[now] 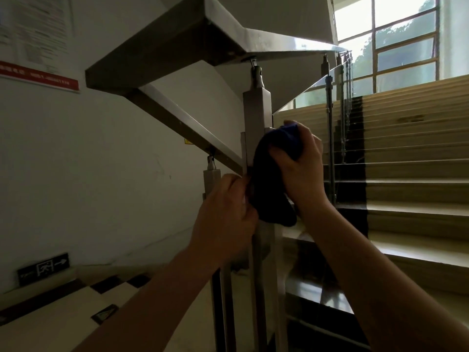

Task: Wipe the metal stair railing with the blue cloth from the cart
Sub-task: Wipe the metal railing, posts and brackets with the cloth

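Note:
The metal stair railing has a square upright post (pixel 256 115) at the centre and a flat handrail (pixel 177 44) bending above it. A dark blue cloth (pixel 272 179) is wrapped against the post at mid height. My right hand (pixel 302 161) grips the top of the cloth and presses it to the post's right side. My left hand (pixel 225 214) pinches the lower left edge of the cloth next to a shorter post (pixel 212 181). The lower part of the cloth hangs in shadow.
Stairs (pixel 411 174) rise to the right toward a bright window (pixel 396 39), behind a glass panel with metal balusters (pixel 330 138). A white wall with a notice (pixel 38 41) and an exit sign (pixel 43 269) is on the left. Tiled landing floor lies below.

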